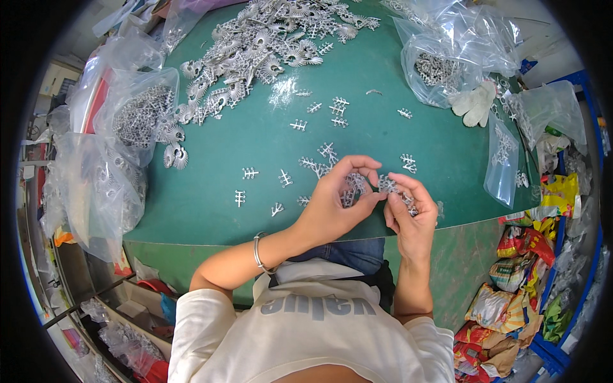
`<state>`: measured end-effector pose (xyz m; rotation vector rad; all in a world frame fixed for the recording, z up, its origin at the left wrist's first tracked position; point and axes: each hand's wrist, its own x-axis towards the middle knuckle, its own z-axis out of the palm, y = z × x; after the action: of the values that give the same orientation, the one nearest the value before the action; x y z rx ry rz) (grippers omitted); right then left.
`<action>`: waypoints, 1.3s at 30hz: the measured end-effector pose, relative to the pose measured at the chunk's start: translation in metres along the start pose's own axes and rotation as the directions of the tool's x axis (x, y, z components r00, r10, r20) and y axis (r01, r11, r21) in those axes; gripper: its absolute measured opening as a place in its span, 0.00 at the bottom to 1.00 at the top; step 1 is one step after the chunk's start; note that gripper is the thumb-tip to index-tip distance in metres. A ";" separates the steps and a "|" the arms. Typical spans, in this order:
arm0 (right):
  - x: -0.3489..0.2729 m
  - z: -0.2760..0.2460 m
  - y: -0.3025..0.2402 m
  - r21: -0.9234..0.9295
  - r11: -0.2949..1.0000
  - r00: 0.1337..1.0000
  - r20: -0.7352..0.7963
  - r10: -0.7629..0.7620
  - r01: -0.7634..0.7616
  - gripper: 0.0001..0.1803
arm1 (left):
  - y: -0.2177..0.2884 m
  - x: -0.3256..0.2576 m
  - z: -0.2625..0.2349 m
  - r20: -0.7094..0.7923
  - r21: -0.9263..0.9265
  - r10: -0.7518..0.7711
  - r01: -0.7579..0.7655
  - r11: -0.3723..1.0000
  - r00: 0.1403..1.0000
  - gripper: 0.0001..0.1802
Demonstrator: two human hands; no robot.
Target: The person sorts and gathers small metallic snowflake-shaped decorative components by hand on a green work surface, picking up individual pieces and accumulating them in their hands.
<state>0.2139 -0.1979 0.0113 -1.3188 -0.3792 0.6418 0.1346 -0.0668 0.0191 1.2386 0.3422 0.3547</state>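
Over the near edge of the green table (pixel 211 198), my two hands come close together. My left hand (pixel 335 207) curls around several small silver-grey branched metal pieces (pixel 353 186). Beside it, the bent fingers of my right hand (pixel 412 220) hold more such pieces; one metal piece (pixel 387 184) shows at its fingertips. Loose branched pieces lie just beyond and left of my left hand, among them a pair (pixel 328 152) and a single one (pixel 285 178). Another small group (pixel 408 163) lies beyond my right hand. Exactly how many pieces each hand holds is hidden.
A large heap of grey metal castings (pixel 262 54), some fan-shaped, covers the far left. Clear plastic bags of metal parts stand at left (pixel 143 115) and far right (pixel 437 70). A white glove (pixel 474 104) lies at right. Colourful packages (pixel 498 309) fill the lower right.
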 end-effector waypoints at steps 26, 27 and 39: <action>0.003 -0.009 -0.005 -0.371 0.879 0.954 0.102 -0.281 0.299 0.08 | 0.011 0.000 -0.017 0.206 -0.367 -0.530 0.567 0.738 0.823 0.08; 0.004 -0.010 -0.007 -0.366 0.881 0.954 0.125 -0.273 0.300 0.08 | 0.011 0.001 -0.019 0.234 -0.391 -0.552 0.597 0.700 0.800 0.08; 0.013 -0.012 -0.022 -0.260 0.954 0.984 0.127 -0.123 0.153 0.07 | 0.017 -0.005 -0.017 0.213 -0.417 -0.541 0.577 0.703 0.813 0.06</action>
<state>0.2357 -0.2019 0.0284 -1.5027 -0.6615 0.5595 0.1219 -0.0498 0.0312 0.6180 0.5186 -0.1442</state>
